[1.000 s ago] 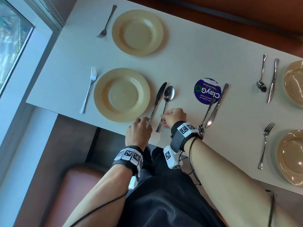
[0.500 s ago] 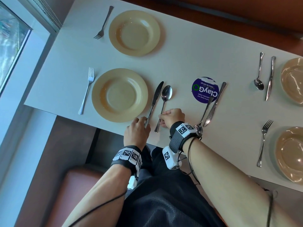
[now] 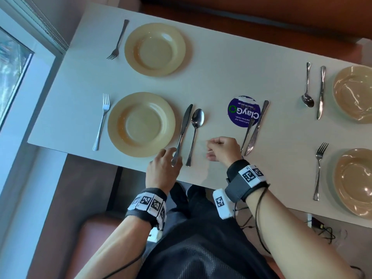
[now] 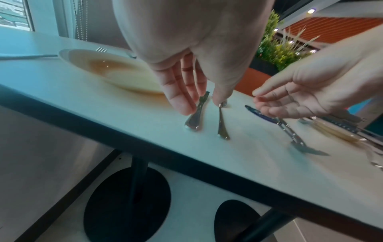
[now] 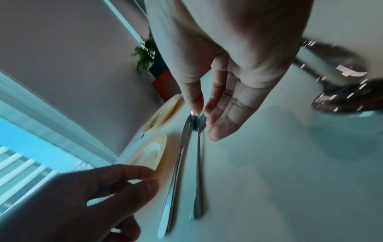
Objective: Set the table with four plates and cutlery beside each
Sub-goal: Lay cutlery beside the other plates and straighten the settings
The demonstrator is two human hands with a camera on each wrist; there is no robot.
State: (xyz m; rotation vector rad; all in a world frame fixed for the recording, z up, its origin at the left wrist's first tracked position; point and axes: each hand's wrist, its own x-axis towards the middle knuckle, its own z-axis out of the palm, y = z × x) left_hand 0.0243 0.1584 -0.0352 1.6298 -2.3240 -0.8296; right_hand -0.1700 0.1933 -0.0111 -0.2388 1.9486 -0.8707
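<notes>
Cutlery for the near-left setting is seen from the head view laid parallel: a knife just right of the near-left plate, a spoon just beside it, and a fork on the plate's other side, so the plate is flanked as the task asks. The left hand is held over the knife handle, apparently to square it with the table edge. The right hand is held loosely curled and empty, between the spoon and a spare knife-and-spoon pair lying across a round purple sticker. That pair is judged to be meant for the far-left plate, beside which only a fork is laid.

From the left wrist, the left fingertips are shown extended, resting against the knife handle without being wrapped round it; the spoon handle lies untouched beside it. The right hand is seen relaxed and open above the table.

From the right wrist, blurred, the right fingers are shown straight, with nothing held, above the knife and spoon.
</notes>
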